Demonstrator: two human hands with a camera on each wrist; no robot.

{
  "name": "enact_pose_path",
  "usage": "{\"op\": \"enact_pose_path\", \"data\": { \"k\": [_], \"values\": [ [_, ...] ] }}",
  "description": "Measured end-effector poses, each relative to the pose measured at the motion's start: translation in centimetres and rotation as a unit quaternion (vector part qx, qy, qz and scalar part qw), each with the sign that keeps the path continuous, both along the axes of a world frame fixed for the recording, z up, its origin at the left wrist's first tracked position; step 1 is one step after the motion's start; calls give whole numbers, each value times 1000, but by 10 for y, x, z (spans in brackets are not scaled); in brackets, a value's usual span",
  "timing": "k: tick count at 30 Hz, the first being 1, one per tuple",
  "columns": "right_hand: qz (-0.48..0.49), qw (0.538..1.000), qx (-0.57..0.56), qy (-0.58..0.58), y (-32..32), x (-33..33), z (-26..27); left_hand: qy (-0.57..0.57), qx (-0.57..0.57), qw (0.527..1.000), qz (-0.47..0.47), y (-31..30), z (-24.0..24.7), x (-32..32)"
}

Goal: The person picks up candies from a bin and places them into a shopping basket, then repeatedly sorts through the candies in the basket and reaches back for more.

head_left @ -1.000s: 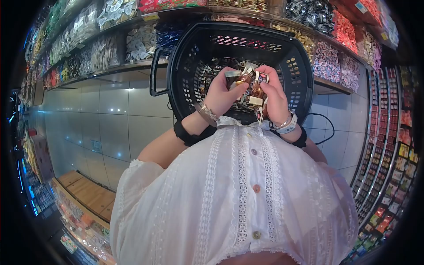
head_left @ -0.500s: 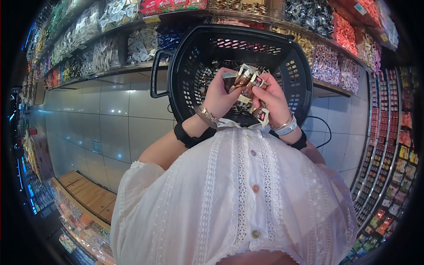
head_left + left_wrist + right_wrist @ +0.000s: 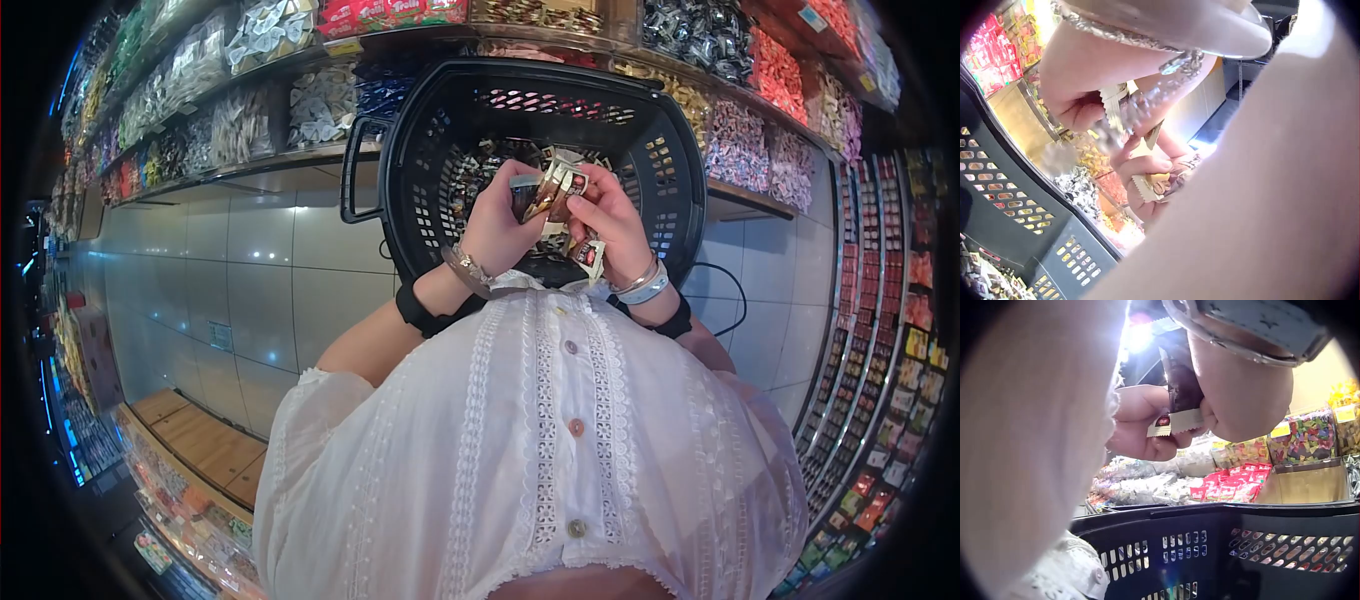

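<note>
Over the black basket, my left hand grips brown wrapped candies with cream crimped ends. Close beside it, my right hand pinches more of them under its thumb, and one candy hangs below the fingers. Between the two hands the wrappers overlap. In the left wrist view a candy pokes out of the right hand. The right wrist view shows a long dark candy at the right hand. Similar small candies cover the basket's bottom.
Shelves with bins of wrapped sweets run behind the basket, with red bags above. The basket's handle sticks out left over the tiled floor. Product racks stand at right, a wooden ledge lower left.
The right thumb and fingers have shifted over the candies, and the wrappers have drawn closer together between the hands. The lowest candy has turned outward. Basket and left hand stay about in place.
</note>
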State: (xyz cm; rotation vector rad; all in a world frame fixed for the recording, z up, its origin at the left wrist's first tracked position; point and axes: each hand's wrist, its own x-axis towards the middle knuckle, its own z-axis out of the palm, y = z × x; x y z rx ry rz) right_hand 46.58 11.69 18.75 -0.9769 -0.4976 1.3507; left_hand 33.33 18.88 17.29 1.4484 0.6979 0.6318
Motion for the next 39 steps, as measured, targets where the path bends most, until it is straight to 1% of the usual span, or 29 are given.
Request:
{"op": "enact_pose_path", "data": {
  "k": [2,4,9,11,13,15,17,19,20,21,23,25,27,28,29,31,32,33,35,36,38,39],
  "values": [
    [4,1000,-14,-4,-1,1,3,-21,29,999,23,-1,-2,1],
    [68,996,-51,21,-2,4,2,-11,30,999,24,-2,-2,1],
    [51,997,-58,-5,-2,4,-1,5,51,999,12,-4,2,1],
    [44,998,-46,-6,-1,6,-7,51,88,995,3,-3,2,1],
    [39,998,-39,-10,1,5,-8,50,115,992,2,-4,6,2],
    [15,999,-33,-14,3,6,-11,22,90,996,-16,-4,7,3],
    [21,999,-36,-11,4,9,-12,28,87,995,-27,-1,5,1],
    [5,999,-31,-13,5,11,-12,85,16,994,-73,4,2,-2],
    [7,999,-32,-23,5,14,-10,121,13,989,-80,4,6,-3],
    [7,999,-31,-24,5,16,-11,121,14,989,-79,5,4,-4],
    [15,1000,-21,-18,6,22,-17,72,-56,993,-68,6,-4,-5],
    [22,999,-9,-21,7,25,-16,69,-36,995,-64,10,-6,-5],
    [53,991,-12,-121,7,25,-8,-18,-168,984,-62,15,-2,-5],
    [56,991,22,-116,9,22,-8,18,-158,986,-60,16,10,-5],
    [56,991,23,-117,10,21,-6,17,-157,986,-59,17,13,-5],
    [94,975,64,-193,13,22,-2,-10,-149,984,-99,18,17,-4],
    [110,968,61,-218,14,24,-1,-18,-131,986,-97,19,12,-3],
    [111,967,63,-219,14,25,2,-20,-129,987,-96,21,16,-3],
    [141,962,61,-226,17,27,11,57,-116,981,-142,25,28,-4],
    [141,961,63,-227,17,29,17,56,-114,982,-142,26,31,-3],
    [181,959,41,-213,18,32,29,-4,-109,984,-141,27,36,-1],
    [182,958,43,-215,19,34,33,-6,-106,984,-141,29,39,-1]
  ]
}}
